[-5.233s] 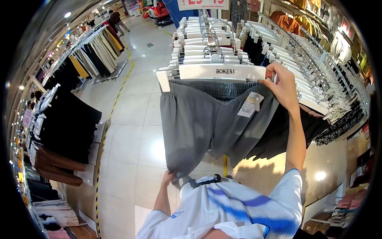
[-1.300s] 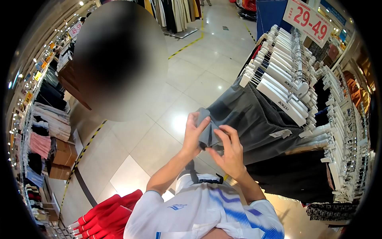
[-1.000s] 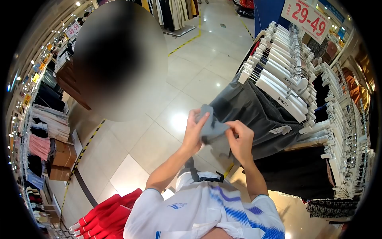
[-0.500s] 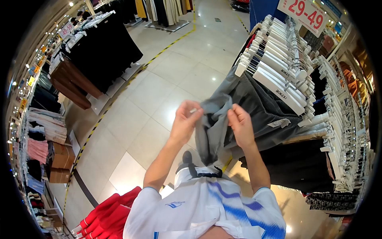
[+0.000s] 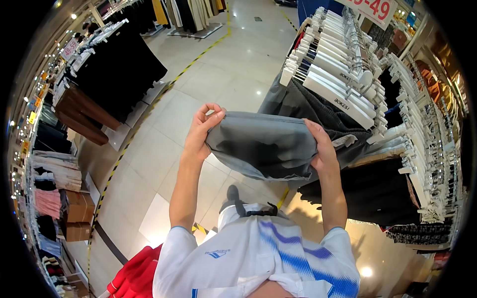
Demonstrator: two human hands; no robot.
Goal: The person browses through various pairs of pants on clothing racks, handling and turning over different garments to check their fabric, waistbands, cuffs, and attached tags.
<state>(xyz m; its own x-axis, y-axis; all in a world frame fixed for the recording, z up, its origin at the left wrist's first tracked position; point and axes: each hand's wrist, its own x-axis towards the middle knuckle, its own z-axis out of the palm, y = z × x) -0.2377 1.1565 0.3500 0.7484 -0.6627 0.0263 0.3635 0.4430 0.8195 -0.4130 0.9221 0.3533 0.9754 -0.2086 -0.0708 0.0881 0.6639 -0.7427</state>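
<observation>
Between my two hands a grey pair of trousers (image 5: 266,130) is stretched wide by the opening of what looks like a leg, its darker inside showing. My left hand (image 5: 202,131) pinches the left end of the edge between thumb and fingers. At the other end my right hand (image 5: 321,145) grips the edge, thumb on top and most fingers hidden behind the cloth. Just beyond hangs dark grey cloth (image 5: 328,107) with a pale label, below white hangers (image 5: 340,99); it seems to run on into the held piece, though the join is hidden.
A clothes rack with a red-numbered price sign (image 5: 370,12) stands close on the right. Black garments (image 5: 365,191) hang below it. Red clothing (image 5: 136,273) lies at lower left. Across the tiled aisle (image 5: 194,94), edged with striped tape, are black trousers (image 5: 117,67) and cardboard boxes (image 5: 79,206).
My hands have moved apart, the left one leftward and the right one rightward. The grey cloth, bunched and narrow before, is now spread wide and its opening faces me.
</observation>
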